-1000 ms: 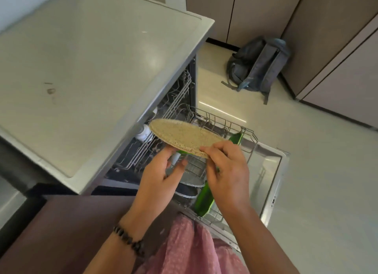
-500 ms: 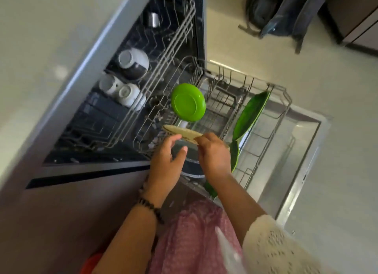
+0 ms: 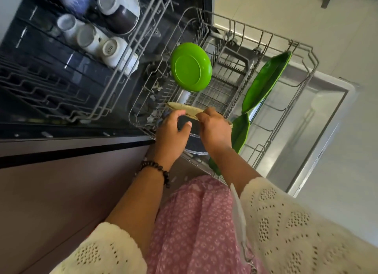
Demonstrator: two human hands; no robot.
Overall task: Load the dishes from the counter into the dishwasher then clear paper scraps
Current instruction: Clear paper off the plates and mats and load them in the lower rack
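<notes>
Head view, left to right: white cups sit upturned in the upper rack; the left hand and right hand both pinch a speckled beige plate edge-on over the lower rack, below a round green plate and left of a green tray standing in that rack.

Single head-worn view, wide-angle, pitched steeply down from above the person's own arms and lap. Faces the open dishwasher: pulled-out lower rack mid-frame and close, upper rack top left, open door to the right (edges bend from lens distortion). Horizon rolled; floor fills the right side.
</notes>
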